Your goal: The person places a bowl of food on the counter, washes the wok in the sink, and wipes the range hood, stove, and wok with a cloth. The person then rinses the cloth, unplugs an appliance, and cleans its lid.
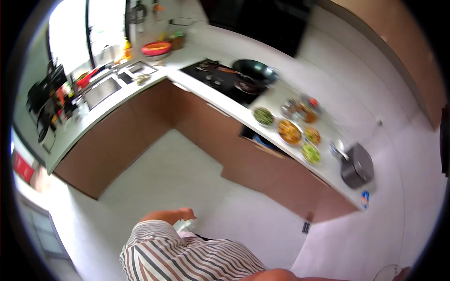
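My left hand (187, 214) is low in the middle of the view, in front of my striped shirt (187, 250). Its fingers look bent downward, but they are too small and blurred to read, and a pale, shiny thing (185, 225) shows just below. Only a bit of my right hand (402, 273) shows at the bottom right edge, beside a pale round rim (387, 270); its fingers are mostly cut off. Away from both hands, dishes of green beans (264, 116), orange-brown food (289, 131), mixed food (312, 135) and light green pieces (310, 153) stand on the counter.
A dark wok (255, 71) sits on the black stove (218, 80). The sink (101, 92) and red basin (156, 48) are left. A grey appliance (357, 166) and jar (309, 110) stand right. Below the counter, a drawer (265, 141) is open.
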The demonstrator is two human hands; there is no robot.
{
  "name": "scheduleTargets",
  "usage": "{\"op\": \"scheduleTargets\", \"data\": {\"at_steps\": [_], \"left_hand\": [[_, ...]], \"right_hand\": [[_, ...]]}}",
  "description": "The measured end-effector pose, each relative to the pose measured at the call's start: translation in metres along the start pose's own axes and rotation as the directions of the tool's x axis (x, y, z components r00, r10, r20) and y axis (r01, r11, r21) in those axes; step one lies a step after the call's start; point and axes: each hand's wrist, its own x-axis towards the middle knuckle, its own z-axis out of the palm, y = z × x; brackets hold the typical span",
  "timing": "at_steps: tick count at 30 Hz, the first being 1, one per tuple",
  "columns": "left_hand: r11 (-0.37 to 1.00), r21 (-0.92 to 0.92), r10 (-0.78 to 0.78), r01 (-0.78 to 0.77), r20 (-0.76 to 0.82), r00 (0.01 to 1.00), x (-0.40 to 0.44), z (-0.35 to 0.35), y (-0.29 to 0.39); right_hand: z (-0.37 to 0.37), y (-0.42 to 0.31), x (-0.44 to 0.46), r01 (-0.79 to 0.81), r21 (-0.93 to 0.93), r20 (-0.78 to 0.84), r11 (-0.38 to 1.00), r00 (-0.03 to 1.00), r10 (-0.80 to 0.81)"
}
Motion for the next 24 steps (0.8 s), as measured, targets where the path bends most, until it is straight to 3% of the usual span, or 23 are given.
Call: {"op": "scheduleTargets", "data": {"at_steps": [3,5,6,8,9,11,12,14,16,17,18,19,20,23,24], "left_hand": [[0.984,-0.128,-0.142,0.124,-0.143,0.979,-0.012,-0.023,-0.137],[0.970,-0.152,-0.216,0.188,-0.201,0.955,-0.026,-0.029,-0.211],[0.948,-0.221,-0.279,0.230,-0.222,0.934,-0.032,-0.030,-0.242],[0.914,-0.295,-0.355,0.279,-0.245,0.902,-0.045,-0.034,-0.283],[0.836,-0.483,-0.402,0.262,-0.212,0.891,-0.053,-0.037,-0.293],[0.659,-0.729,-0.451,0.184,-0.187,0.873,-0.070,-0.048,-0.301],[0.593,-0.794,-0.460,0.135,-0.197,0.866,-0.077,-0.055,-0.299],[0.508,-0.860,-0.437,0.051,-0.206,0.876,-0.075,-0.064,-0.304],[0.397,-0.917,-0.408,-0.039,-0.214,0.888,-0.068,-0.072,-0.313],[0.340,-0.937,-0.431,-0.072,-0.224,0.874,-0.066,-0.075,-0.320],[0.281,-0.954,-0.452,-0.101,-0.224,0.863,-0.069,-0.078,-0.323],[0.297,-0.950,-0.520,-0.094,-0.244,0.818,-0.093,-0.089,-0.316],[0.311,-0.945,-0.591,-0.104,-0.278,0.757,-0.118,-0.109,-0.308],[-0.088,-0.961,-0.768,-0.261,-0.102,0.632,-0.006,0.028,-0.417],[-0.225,-0.908,-0.805,-0.352,-0.030,0.593,0.023,0.074,-0.446]], "right_hand": [[-0.165,-0.191,-0.043,0.273,-0.164,0.015,0.948,0.962,-0.274],[-0.223,-0.285,-0.002,0.344,-0.206,-0.049,0.916,0.931,-0.361],[-0.254,-0.334,0.016,0.454,-0.213,-0.255,0.865,0.829,-0.498],[-0.316,-0.440,0.026,0.628,-0.279,-0.605,0.726,0.472,-0.641],[-0.361,-0.500,0.016,0.720,-0.253,-0.679,0.646,0.343,-0.649],[-0.456,-0.611,-0.073,0.873,-0.265,-0.749,0.411,0.082,-0.657],[-0.502,-0.661,-0.128,0.867,-0.285,-0.690,0.410,0.112,-0.716],[-0.572,-0.759,-0.209,0.844,-0.507,-0.715,0.173,-0.300,-0.631],[-0.625,-0.829,-0.310,0.834,-0.549,-0.723,0.054,-0.442,-0.530],[-0.652,-0.875,-0.342,0.765,-0.641,-0.693,-0.055,-0.608,-0.387],[-0.679,-0.921,-0.381,0.755,-0.649,-0.709,-0.089,-0.643,-0.290],[-0.699,-0.947,-0.421,0.745,-0.509,-0.706,-0.431,-0.648,-0.286],[-0.725,-0.990,-0.466,0.769,-0.485,-0.739,-0.416,-0.615,-0.275],[-0.774,-1.079,-0.579,0.660,-0.461,-0.823,-0.593,-0.568,0.008],[-0.788,-1.114,-0.611,0.618,-0.366,-0.859,-0.696,-0.512,-0.003]]}}
